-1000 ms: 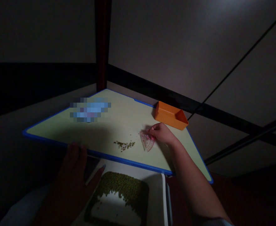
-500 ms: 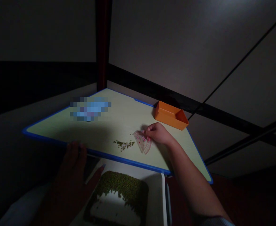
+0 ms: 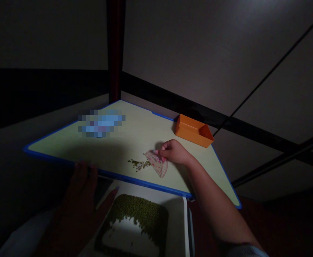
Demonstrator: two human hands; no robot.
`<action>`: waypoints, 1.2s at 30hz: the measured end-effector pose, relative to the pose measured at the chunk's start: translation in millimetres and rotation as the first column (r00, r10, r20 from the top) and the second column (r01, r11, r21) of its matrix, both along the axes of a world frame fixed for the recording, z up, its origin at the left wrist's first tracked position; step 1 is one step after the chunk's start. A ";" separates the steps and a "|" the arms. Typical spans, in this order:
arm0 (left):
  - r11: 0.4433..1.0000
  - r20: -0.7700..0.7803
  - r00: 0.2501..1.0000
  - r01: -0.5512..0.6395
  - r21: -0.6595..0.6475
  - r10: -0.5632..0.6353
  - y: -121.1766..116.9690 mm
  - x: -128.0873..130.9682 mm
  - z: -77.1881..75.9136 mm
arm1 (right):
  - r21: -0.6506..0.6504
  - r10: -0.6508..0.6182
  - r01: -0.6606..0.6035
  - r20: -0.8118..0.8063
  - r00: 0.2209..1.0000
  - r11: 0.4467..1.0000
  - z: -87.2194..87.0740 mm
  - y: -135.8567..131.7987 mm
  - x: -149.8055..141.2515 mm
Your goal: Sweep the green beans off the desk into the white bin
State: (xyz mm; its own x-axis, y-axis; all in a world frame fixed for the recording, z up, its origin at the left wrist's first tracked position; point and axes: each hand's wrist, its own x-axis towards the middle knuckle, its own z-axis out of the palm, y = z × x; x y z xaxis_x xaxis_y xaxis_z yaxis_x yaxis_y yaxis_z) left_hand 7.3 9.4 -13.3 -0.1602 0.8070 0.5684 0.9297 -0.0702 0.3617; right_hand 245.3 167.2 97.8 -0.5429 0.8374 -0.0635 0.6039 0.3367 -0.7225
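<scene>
My right hand (image 3: 172,151) pinches a clear protractor (image 3: 158,166) with pink markings at its upper edge. The protractor stands tilted on the pale tabletop, its left edge touching a small scatter of green mung-like beans (image 3: 139,164). In the shadow at lower left, my left hand (image 3: 84,196) has its fingers stretched toward the table's blue edge and its thumb apart, over the white bin (image 3: 185,221). More green beans (image 3: 145,208) lie in that bin, around a bare patch of its floor. Darkness hides much of the left hand.
An orange open box (image 3: 194,134) stands at the back right of the blue-edged table (image 3: 143,132). A blurred-out blue item (image 3: 101,123) lies at the back left. Walls or panels (image 3: 199,60) close in behind the table.
My right hand has moved slightly left with the protractor, bringing its edge against the scattered beans. My left hand has stayed in place.
</scene>
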 end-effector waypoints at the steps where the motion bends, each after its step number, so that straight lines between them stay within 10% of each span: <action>1: 1.000 -0.002 1.000 -0.003 -0.002 0.003 -0.4 0.0 -0.1 | -0.009 0.016 -0.016 -0.014 1.000 1.000 0.7 -0.4 1.3; 15: 1.000 -0.047 0.999 0.020 0.016 -0.019 1.5 -1.8 -1.5 | -0.036 0.073 -0.071 0.076 0.994 0.997 4.3 -4.0 13.4; 22: 0.999 -0.039 0.999 0.017 0.029 -0.016 1.9 -2.9 -5.1 | 0.233 -0.201 0.153 0.197 0.960 0.960 8.9 -0.6 19.7; 29: 0.999 -0.023 0.999 0.024 0.029 -0.023 1.6 -1.4 -2.6 | 0.100 -0.096 0.089 0.060 0.994 0.991 2.7 0.7 12.9; 36: 0.999 -0.006 1.000 0.020 0.034 -0.020 1.4 -0.3 -4.7 | 0.313 -0.340 0.259 0.238 0.910 0.914 4.1 4.8 -0.4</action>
